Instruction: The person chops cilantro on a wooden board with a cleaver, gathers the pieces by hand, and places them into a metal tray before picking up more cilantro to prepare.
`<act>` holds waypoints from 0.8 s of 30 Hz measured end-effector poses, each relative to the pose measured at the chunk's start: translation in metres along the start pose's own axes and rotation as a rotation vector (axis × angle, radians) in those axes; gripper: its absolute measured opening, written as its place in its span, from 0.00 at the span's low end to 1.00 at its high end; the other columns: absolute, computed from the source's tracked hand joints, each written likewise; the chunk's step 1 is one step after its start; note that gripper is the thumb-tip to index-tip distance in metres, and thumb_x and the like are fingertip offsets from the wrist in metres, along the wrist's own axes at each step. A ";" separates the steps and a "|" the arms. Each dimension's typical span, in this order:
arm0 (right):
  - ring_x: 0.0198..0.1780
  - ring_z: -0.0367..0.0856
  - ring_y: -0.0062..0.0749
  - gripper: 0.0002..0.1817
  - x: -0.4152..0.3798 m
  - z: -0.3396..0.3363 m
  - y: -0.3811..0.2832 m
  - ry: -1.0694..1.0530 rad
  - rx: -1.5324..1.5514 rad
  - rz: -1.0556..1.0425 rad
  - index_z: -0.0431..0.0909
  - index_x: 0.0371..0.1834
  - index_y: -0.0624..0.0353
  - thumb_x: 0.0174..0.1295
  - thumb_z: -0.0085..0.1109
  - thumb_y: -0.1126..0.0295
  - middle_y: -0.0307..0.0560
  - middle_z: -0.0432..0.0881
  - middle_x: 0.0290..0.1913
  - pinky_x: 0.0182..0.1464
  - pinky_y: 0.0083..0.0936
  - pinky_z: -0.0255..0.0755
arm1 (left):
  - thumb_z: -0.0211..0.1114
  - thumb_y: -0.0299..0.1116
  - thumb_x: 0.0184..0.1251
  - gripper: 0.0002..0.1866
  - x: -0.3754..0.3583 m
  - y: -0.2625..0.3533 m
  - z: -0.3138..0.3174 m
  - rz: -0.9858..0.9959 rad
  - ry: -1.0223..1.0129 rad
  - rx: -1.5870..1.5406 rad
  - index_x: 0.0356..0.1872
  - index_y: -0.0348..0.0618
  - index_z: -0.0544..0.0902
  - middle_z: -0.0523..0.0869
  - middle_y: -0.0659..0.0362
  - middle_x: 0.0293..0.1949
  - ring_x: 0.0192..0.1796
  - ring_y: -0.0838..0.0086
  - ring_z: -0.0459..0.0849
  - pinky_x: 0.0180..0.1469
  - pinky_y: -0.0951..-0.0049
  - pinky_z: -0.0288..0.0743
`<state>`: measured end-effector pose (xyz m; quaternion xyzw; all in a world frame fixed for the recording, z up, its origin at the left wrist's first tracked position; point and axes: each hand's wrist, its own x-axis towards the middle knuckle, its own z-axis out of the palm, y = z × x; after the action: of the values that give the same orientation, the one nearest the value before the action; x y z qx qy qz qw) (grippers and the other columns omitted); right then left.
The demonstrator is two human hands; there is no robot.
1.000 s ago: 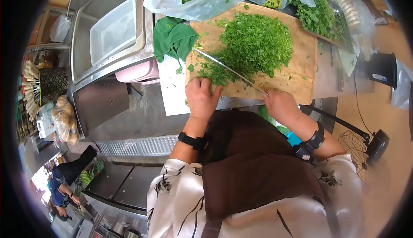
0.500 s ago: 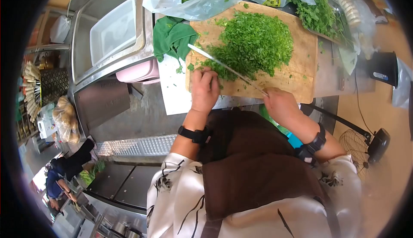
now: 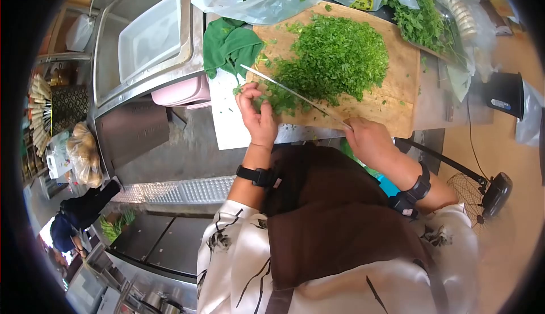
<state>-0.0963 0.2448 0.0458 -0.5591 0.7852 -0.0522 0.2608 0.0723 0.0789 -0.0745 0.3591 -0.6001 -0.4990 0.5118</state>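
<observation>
Herbs [image 3: 340, 56] on cutting board [image 3: 392, 107]; cloth [image 3: 230, 47] left; sink [image 3: 187, 30] farther left

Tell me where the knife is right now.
In the head view, the knife is in the right hand, slanting over the near left of the cutting board, beside the chopped greens, its tip close to the green cloth.

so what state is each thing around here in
long thin steel knife, gripped in right hand
bright green herb heap, chopped
pale brown wooden board, partly covered by herbs
bare left hand, loosely curled, holding no tool
dark green cloth, crumpled
translucent plastic bag, open, greens inside
white rectangular plastic tub, uncovered
</observation>
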 end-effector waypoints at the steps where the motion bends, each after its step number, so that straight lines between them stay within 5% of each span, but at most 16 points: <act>1: 0.34 0.81 0.56 0.11 -0.001 0.010 0.006 -0.004 -0.008 -0.015 0.77 0.38 0.64 0.67 0.52 0.67 0.60 0.82 0.33 0.37 0.46 0.75 | 0.54 0.15 0.49 0.15 0.000 -0.002 -0.001 -0.031 0.007 -0.024 0.40 0.39 0.72 0.71 0.46 0.50 0.58 0.56 0.71 0.67 0.61 0.61; 5: 0.34 0.81 0.56 0.11 0.004 -0.005 0.000 -0.108 -0.072 0.010 0.78 0.36 0.64 0.68 0.52 0.66 0.59 0.82 0.34 0.37 0.46 0.76 | 0.61 0.17 0.47 0.13 0.009 0.024 -0.016 0.147 -0.107 0.388 0.35 0.41 0.75 0.73 0.51 0.46 0.54 0.56 0.72 0.63 0.62 0.62; 8: 0.33 0.82 0.56 0.11 -0.003 -0.005 -0.006 0.056 0.024 -0.019 0.78 0.36 0.64 0.67 0.52 0.66 0.58 0.83 0.33 0.37 0.46 0.76 | 0.65 0.21 0.45 0.11 0.016 0.042 -0.033 0.229 -0.261 0.710 0.32 0.43 0.77 0.75 0.52 0.43 0.50 0.54 0.73 0.58 0.61 0.66; 9: 0.33 0.82 0.55 0.11 -0.003 0.000 -0.004 0.073 0.031 -0.048 0.78 0.37 0.64 0.67 0.52 0.66 0.58 0.83 0.33 0.37 0.46 0.76 | 0.68 0.29 0.44 0.11 0.016 0.037 -0.040 0.225 -0.333 0.777 0.33 0.47 0.80 0.77 0.53 0.44 0.48 0.53 0.72 0.53 0.55 0.67; 12: 0.33 0.82 0.55 0.11 0.000 0.011 0.002 0.053 0.012 -0.060 0.77 0.37 0.63 0.67 0.53 0.66 0.58 0.83 0.32 0.37 0.46 0.76 | 0.66 0.28 0.46 0.13 0.007 0.021 -0.046 0.073 -0.416 0.740 0.36 0.45 0.78 0.77 0.51 0.44 0.49 0.52 0.73 0.54 0.55 0.67; 14: 0.34 0.82 0.55 0.10 0.006 0.006 0.000 -0.074 -0.053 0.019 0.77 0.37 0.63 0.66 0.54 0.66 0.57 0.82 0.31 0.38 0.46 0.76 | 0.64 0.27 0.48 0.14 0.002 0.004 -0.041 0.149 -0.345 0.589 0.39 0.43 0.77 0.77 0.49 0.46 0.51 0.52 0.73 0.57 0.56 0.66; 19: 0.31 0.80 0.58 0.10 0.006 0.005 0.011 0.089 0.104 -0.011 0.76 0.32 0.63 0.65 0.53 0.66 0.60 0.81 0.29 0.35 0.47 0.74 | 0.56 0.22 0.53 0.15 0.011 0.007 -0.031 0.141 -0.118 0.311 0.45 0.38 0.75 0.76 0.45 0.52 0.58 0.50 0.71 0.64 0.57 0.63; 22: 0.30 0.79 0.61 0.12 -0.001 0.001 0.015 0.148 0.173 0.038 0.76 0.31 0.64 0.65 0.54 0.65 0.61 0.80 0.28 0.34 0.48 0.73 | 0.56 0.21 0.52 0.17 0.023 0.012 -0.056 0.110 0.008 0.415 0.46 0.37 0.75 0.76 0.44 0.52 0.59 0.50 0.71 0.64 0.57 0.63; 24: 0.30 0.78 0.62 0.13 -0.003 -0.002 0.013 0.180 0.215 0.059 0.76 0.29 0.65 0.65 0.56 0.65 0.62 0.80 0.28 0.34 0.48 0.72 | 0.59 0.21 0.51 0.20 0.024 0.018 -0.082 0.063 -0.143 0.682 0.49 0.41 0.77 0.77 0.47 0.50 0.57 0.52 0.72 0.61 0.57 0.65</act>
<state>-0.1081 0.2521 0.0440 -0.4978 0.8114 -0.1782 0.2492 0.1482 0.0419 -0.0526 0.4548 -0.7773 -0.2777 0.3344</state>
